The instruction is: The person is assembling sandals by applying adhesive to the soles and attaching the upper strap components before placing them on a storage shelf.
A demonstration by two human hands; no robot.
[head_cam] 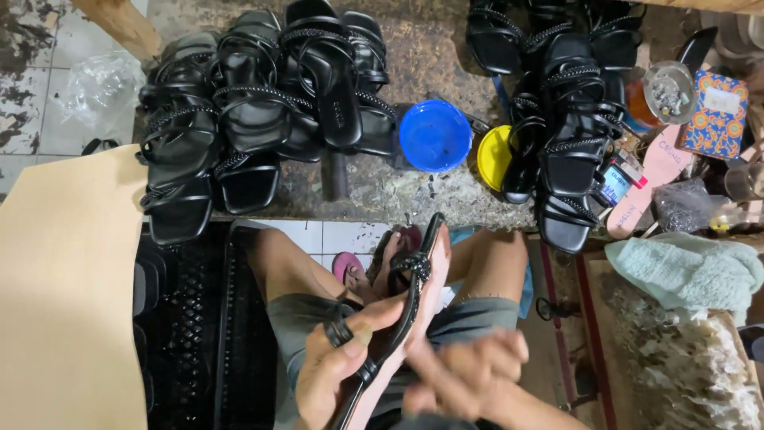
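Seen from the head camera, a seated person's left hand (334,370) grips a black strappy sandal (402,318) edge-up over the lap, thumb hooked through a strap. The right hand (465,374), blurred, presses against the sandal's pale sole with fingers curled; whether it clasps anything cannot be told. Above the sandal, a blue bowl (434,135) sits near the front edge of a rough workbench (414,195), with a heap of black sandals (255,103) to the bowl's left and another stack (569,119) to its right, crowding the bench to its edge. A yellow lid (493,157) touches the right stack. Left of the sandal leans a tan board (64,302); right of it lies a pale green cloth (688,271).
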